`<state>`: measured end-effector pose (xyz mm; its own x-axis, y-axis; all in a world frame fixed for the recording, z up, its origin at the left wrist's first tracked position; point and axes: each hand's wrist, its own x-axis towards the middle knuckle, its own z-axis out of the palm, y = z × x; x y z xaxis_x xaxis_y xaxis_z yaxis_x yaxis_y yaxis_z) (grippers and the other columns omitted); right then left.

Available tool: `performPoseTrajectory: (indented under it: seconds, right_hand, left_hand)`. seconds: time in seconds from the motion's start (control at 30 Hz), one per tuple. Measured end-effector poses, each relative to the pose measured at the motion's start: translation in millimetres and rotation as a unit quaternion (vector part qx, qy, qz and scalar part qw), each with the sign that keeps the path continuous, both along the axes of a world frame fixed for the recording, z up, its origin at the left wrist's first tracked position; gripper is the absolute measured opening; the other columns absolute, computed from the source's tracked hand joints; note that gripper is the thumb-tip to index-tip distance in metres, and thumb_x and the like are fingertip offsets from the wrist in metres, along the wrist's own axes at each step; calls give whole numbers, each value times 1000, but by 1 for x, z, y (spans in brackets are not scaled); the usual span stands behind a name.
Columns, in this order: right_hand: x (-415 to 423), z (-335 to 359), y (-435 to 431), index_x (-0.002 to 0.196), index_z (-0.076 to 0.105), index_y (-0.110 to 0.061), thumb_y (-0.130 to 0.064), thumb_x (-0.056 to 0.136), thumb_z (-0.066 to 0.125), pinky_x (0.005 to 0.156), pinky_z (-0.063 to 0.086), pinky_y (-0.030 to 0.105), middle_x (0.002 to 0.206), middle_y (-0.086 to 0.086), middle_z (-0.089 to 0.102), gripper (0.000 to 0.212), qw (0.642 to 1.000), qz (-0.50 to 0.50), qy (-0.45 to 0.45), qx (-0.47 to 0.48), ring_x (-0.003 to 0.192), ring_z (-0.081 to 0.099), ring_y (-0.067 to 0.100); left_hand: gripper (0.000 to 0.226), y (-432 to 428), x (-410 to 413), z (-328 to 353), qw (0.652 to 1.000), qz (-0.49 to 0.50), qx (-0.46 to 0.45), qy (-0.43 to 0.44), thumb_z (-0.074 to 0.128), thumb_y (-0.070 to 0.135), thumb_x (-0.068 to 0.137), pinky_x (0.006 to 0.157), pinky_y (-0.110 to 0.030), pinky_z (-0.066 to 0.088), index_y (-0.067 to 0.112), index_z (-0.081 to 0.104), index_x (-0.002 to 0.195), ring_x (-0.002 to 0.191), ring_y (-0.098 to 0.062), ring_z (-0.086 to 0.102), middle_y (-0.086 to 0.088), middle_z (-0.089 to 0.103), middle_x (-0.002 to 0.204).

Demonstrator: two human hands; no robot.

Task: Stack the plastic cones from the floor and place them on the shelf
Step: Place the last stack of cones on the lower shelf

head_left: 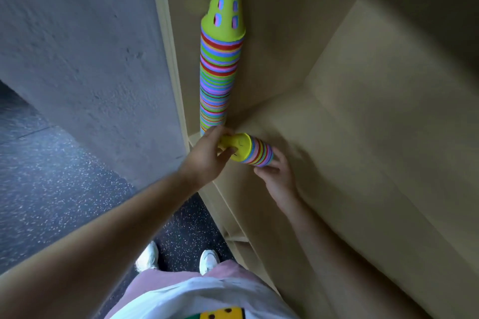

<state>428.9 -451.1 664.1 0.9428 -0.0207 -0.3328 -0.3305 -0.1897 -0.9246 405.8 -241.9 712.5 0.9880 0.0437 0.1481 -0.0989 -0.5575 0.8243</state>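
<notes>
Your two hands hold a short stack of cones (256, 151) on its side over the shelf (363, 150). Its yellow tip points toward 9 o'clock and its striped base end toward 3 o'clock. Your left hand (204, 160) grips the yellow tip, with fingers curled round it. Your right hand (278, 179) holds the base end from about 5 o'clock, fingers bent up against the rims. You cannot tell whether the stack rests on the shelf board or hangs just above it.

At 12 o'clock from your hands a tall stack of cones (220, 72) stands on the shelf, topped by a lime cone with holes, close beside the shelf's side panel. Its foot is just beside your left hand. The speckled floor (51, 176) lies toward 8 o'clock, and your white shoes (147, 256) at 6 o'clock.
</notes>
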Motion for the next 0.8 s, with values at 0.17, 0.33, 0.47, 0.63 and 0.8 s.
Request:
performPoseTrajectory:
  seconds: [0.17, 0.33, 0.47, 0.63, 0.8]
  right_hand:
    - [-4, 69, 11, 121, 56, -44, -22, 67, 84, 84, 58, 45, 109, 0, 71, 64, 987, 22, -161, -20, 93, 70, 23]
    - [6, 151, 34, 134, 51, -39, -50, 62, 86, 83, 57, 36, 125, -4, 57, 81, 954, 35, -297, -35, 101, 65, 20]
    - [23, 221, 59, 131, 55, -32, -28, 69, 91, 76, 57, 26, 121, 5, 64, 72, 935, 50, -347, 51, 98, 70, 19]
    - [48, 300, 93, 113, 56, -37, -22, 70, 91, 68, 52, 18, 95, -7, 73, 58, 926, 55, -362, 95, 80, 68, 3]
    - [74, 330, 121, 96, 65, -37, -39, 58, 91, 70, 60, 57, 92, 5, 77, 47, 946, 74, -286, 135, 85, 72, 37]
  left_hand:
    - [39, 8, -19, 77, 995, 22, -51, -81, 78, 28, 88, 83, -40, 61, 32, 58, 121, 96, -17, 67, 12, 61, 113]
    - [42, 8, -25, 187, 979, -6, 14, -205, 71, 38, 92, 91, -31, 55, 36, 50, 129, 104, -12, 67, 20, 59, 121]
    - [35, 5, -13, 275, 937, -13, 104, -334, 71, 34, 95, 88, -31, 54, 26, 52, 123, 106, -11, 60, 10, 54, 123]
    - [42, 18, 22, 361, 913, 1, 179, -366, 70, 31, 94, 81, -42, 57, 19, 57, 132, 104, -19, 61, 1, 53, 125]
    - [54, 38, 57, 391, 922, 18, 223, -317, 72, 22, 93, 84, -45, 57, 16, 53, 143, 103, -27, 62, -6, 50, 130]
